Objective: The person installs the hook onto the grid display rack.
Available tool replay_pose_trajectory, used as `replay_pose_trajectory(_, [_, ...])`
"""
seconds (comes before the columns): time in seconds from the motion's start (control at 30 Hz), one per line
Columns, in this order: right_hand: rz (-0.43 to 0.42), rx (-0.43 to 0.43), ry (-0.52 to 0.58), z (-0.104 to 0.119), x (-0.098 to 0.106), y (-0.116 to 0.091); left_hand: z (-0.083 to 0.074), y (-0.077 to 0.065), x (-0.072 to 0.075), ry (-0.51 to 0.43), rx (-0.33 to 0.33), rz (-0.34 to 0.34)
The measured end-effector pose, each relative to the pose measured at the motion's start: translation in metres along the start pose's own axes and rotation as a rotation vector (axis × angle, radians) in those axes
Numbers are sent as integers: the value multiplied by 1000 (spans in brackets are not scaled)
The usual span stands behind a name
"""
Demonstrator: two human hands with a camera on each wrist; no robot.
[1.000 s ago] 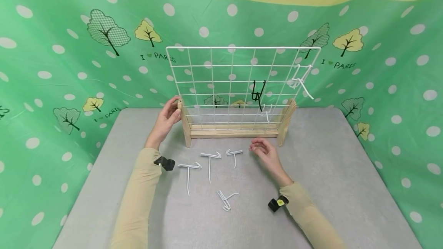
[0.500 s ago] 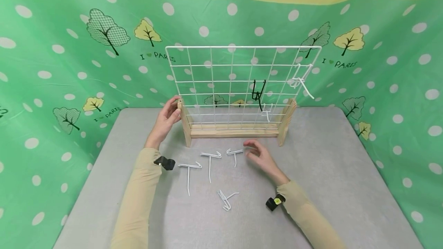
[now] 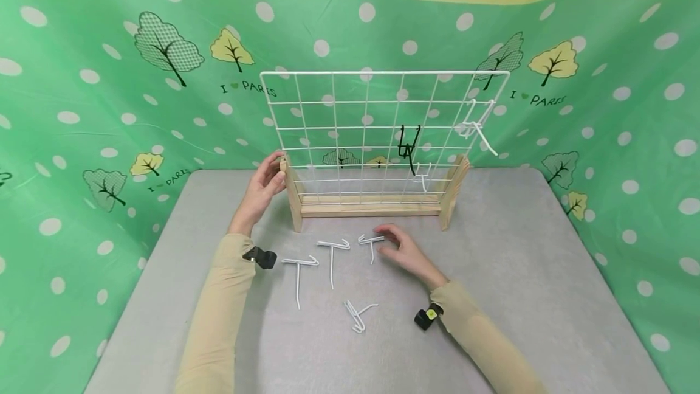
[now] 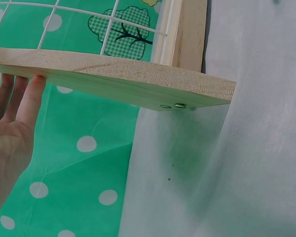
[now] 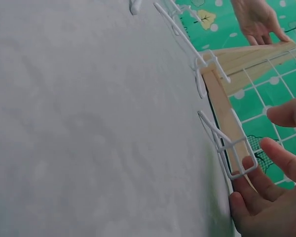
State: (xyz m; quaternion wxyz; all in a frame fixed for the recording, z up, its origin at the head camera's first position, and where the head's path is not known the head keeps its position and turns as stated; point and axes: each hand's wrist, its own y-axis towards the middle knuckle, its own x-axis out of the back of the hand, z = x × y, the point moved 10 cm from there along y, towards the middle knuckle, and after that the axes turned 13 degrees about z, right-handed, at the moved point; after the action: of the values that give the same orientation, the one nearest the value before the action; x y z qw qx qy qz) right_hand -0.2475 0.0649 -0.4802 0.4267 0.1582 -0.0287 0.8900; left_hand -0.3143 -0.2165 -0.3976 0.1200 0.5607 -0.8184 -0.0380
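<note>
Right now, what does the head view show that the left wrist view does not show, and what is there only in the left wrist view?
Only the head view: the right hand, four loose white hooks, and the black hook and hung white hooks on the wire grid.

Only the left wrist view: two metal fasteners on the outer face of the wooden side board.

Both: the left hand touching that board, part of the grid, and the green dotted cloth.
</note>
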Motion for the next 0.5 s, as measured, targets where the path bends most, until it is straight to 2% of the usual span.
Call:
replay_pose_trajectory(0.13, [28, -6, 4, 1, -4, 4, 0, 0, 0, 4, -4, 1])
replay_pose_trajectory(0.27, [54, -19, -38, 0, -8, 7, -1, 0, 0, 4, -4, 2])
replay_pose_trajectory(0.5, [50, -63, -77, -4, -6, 9, -1, 0, -1, 1, -8, 2])
